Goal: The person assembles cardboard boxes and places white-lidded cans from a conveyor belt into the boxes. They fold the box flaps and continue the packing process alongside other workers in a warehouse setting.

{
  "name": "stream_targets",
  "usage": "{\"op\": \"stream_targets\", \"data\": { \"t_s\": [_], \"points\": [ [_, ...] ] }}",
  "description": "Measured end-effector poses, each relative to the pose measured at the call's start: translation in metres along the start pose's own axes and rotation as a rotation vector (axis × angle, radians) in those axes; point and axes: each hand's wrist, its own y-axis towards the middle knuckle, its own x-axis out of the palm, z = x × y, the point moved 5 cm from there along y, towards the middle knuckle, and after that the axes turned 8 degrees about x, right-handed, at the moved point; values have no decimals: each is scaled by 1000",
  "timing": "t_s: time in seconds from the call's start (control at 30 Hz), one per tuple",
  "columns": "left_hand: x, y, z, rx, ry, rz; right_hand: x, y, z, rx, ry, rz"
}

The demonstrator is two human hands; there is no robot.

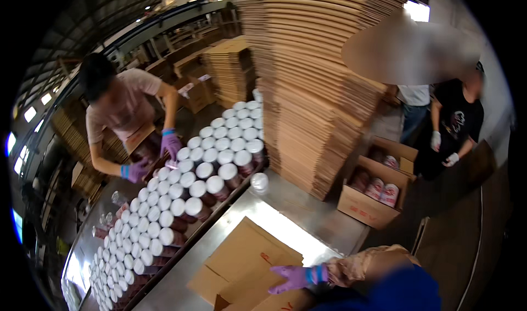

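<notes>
My right hand [291, 278], in a purple glove with blue bands, is spread open over a flattened brown cardboard carton [236, 256] on the metal table [351, 239]. Its patterned sleeve reaches in from the lower right. My left hand is out of view. Many white-lidded jars with dark red contents [164, 218] stand in rows along the left, beside a dark rail. A lone clear container with a pale top [259, 184] sits on the metal surface near them.
A tall stack of flat cardboard [304, 91] rises behind the table. Open boxes [368, 201] holding cans stand at the right. Across the jars, a co-worker [123, 108] in purple gloves reaches toward the rows. Other people [455, 124] stand at the far right.
</notes>
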Motion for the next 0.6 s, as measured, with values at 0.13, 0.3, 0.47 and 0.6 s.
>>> {"op": "stream_targets", "data": {
  "t_s": [0.13,0.3,0.47,0.6],
  "points": [
    [98,8,3,-22,-233,-11,-15,-95,61,-491,613,451],
    [284,54,46,339,-153,-181,-55,-225,88,-366,-318,1420],
    [404,122,84,639,474,-331,-92,-234,135,-123,-534,1444],
    [310,104,156,993,436,-374,-101,-291,76,-98,-480,1354]
  ]
}}
